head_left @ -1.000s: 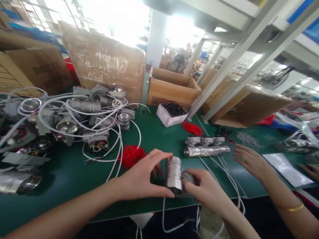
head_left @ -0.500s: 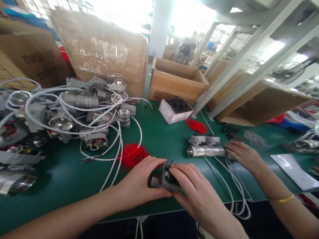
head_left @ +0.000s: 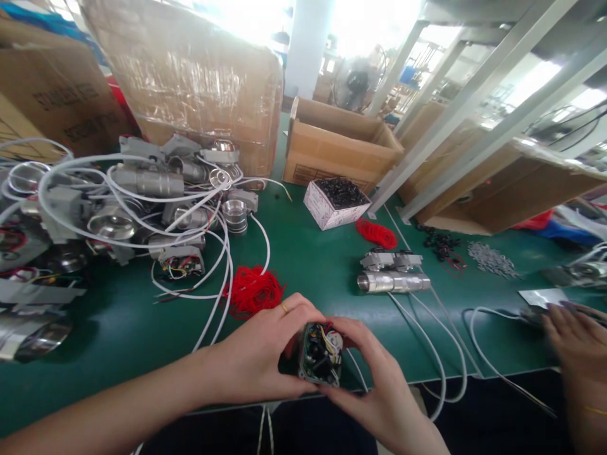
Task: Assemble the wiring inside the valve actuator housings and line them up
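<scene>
Near the table's front edge, a small grey actuator housing (head_left: 321, 355) is gripped from both sides. Its open face is turned up toward me, showing wires, dark parts and a pale round part inside. My left hand (head_left: 272, 354) is closed around the left side, thumb low and fingers over the top. On the right side, my right hand (head_left: 374, 370) clasps it with fingers at the upper edge and thumb at the lower edge. The housing's underside is hidden. Just beyond my left hand lies a bundle of red cords (head_left: 256, 292).
Metal valve units (head_left: 156, 183) with white cables are heaped at left. Ahead stand a box of small black parts (head_left: 337, 201) and a cardboard box (head_left: 339, 148). Steel-bodied units (head_left: 393, 282) lie right of centre. A co-worker's hand (head_left: 576, 341) is at far right.
The housing has turned so its open face points toward me. My right hand has shifted from over its opening to its right side. The co-worker's hand has moved right, away from the steel-bodied units.
</scene>
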### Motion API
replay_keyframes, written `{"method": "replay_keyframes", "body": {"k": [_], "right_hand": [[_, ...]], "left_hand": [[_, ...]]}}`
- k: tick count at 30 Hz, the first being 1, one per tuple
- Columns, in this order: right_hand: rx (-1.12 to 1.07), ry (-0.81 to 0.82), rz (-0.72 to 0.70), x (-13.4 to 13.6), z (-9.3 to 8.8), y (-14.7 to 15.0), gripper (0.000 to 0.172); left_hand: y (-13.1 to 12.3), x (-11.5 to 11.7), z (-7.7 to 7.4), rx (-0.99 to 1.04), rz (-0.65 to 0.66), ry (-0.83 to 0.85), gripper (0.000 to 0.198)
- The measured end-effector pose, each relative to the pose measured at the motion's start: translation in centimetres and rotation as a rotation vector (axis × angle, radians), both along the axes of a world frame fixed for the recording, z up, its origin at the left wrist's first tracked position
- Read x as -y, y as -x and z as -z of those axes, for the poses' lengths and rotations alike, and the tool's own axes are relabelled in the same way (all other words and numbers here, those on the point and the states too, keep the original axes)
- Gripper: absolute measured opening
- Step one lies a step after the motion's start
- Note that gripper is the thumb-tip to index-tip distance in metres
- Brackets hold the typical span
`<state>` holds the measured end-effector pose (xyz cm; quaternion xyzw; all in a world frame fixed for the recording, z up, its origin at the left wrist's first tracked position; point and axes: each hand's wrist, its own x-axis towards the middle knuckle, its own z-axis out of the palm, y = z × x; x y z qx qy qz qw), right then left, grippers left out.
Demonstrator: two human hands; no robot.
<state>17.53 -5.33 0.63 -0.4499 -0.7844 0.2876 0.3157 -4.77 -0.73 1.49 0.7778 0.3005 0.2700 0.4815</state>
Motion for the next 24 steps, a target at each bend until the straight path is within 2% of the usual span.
{"method": "replay_keyframes", "body": {"k": [4,8,12,15,19,24], "right_hand": [[0.062,-0.076,-0.004,0.4,-0.5,-0.6,0.058],[0.109,-0.296,-0.079,0.6,-2.5,-0.5,0.031],[0.133,-0.416,-0.142,0.2,-3.6,0.6,0.025],[0.147,-0.417,-0.135,0.2,-3.6,1.2,0.02],[0.212,-0.471,-0.078,0.9,-2.7,1.6,0.019],[0.12,-0.475,0.02,1.4,-2.0,1.8,0.015]], "left_hand": [[-0.3,0.4,0.0,0.012,-0.046,0.039,0.06],[-0.5,0.9,0.7,0.077,-0.061,-0.036,0.06],[-0.4,0.7,1.1,0.052,-0.079,-0.027,0.07],[-0.5,0.7,1.3,0.017,-0.087,-0.037,0.073],[-1.1,0.9,1.5,0.058,-0.18,-0.081,0.058],[-1.4,0.9,1.0,0.04,-0.225,-0.198,0.046]]}}
